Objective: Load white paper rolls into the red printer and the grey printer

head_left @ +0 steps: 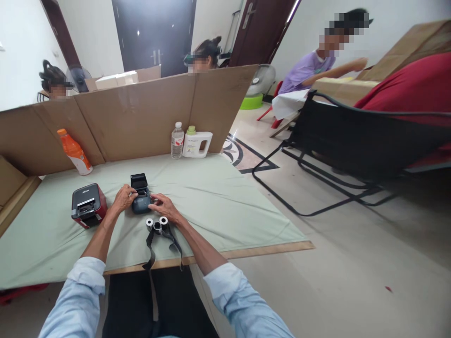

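Left of frame centre, your left hand (123,199) and right hand (166,207) flank one lid-up device (141,204) on the worktop (229,211), fingers bent against it; whether they grip, I cannot tell. Three rolls (157,228) lie just below.

Overall: bright, fairly even indoor light; source out of frame. White wall (21,42) at upper left nearly washed out. Black double door (155,51) shows two small glare spots and a pale haze near its top. Pale sheen on tiled floor (338,277); soft, diffuse shadows beneath folding chair (355,136). Interior of dark portable printer (141,204) reads too dark for detail. Wide-angle stretch at edges: chair and red fabric (416,89) appear elongated, somewhat soft. Fine print on white jug (192,149) illegible. Coarse pixel blocks mask co-workers' faces.
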{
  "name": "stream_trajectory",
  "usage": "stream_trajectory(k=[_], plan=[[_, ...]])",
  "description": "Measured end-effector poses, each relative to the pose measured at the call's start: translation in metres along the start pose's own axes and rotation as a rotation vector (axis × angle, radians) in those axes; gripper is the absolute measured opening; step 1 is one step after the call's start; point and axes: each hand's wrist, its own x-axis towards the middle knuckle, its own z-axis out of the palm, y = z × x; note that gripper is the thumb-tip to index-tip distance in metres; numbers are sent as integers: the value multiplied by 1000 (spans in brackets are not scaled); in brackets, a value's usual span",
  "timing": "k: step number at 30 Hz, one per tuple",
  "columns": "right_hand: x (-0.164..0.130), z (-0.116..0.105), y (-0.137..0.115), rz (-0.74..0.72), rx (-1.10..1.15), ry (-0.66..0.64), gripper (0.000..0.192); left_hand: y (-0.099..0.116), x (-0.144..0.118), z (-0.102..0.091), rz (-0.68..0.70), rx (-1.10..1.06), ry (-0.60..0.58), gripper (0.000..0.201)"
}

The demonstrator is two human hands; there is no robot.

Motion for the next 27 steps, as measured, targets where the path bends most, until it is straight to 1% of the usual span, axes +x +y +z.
stream_trajectory(k=[4,8,10,12,14,15,18,19,23,27], plan=[[0,-3,-11,-10,-8,42,40,6,-3,-4,27,-7,27,17],[7,-8,-28,-110,-91,89,28,21,-2,-14,96,-54,50,20],[13,-10,-38,-149,-113,93,30,30,-3,-19,132,-101,55,22],[20,-11,-48,-171,-127,69,37,39,-4,-22,147,-166,44,24],[26,-10,-59,-178,-146,44,39,48,-6,-23,109,-260,-3,29],[28,-9,-63,-177,-148,43,36,52,-7,-22,67,-325,-34,32],[33,-6,-74,-129,-61,83,18,61,-11,-19,-65,-547,-92,42],[33,-6,-77,-94,2,94,18,63,-13,-18,-91,-612,-96,44],[32,-7,-87,54,236,80,29,69,-22,-11,-127,-759,-113,47],[24,-14,-97,109,358,119,31,74,-30,-4,-116,-840,-132,57]])
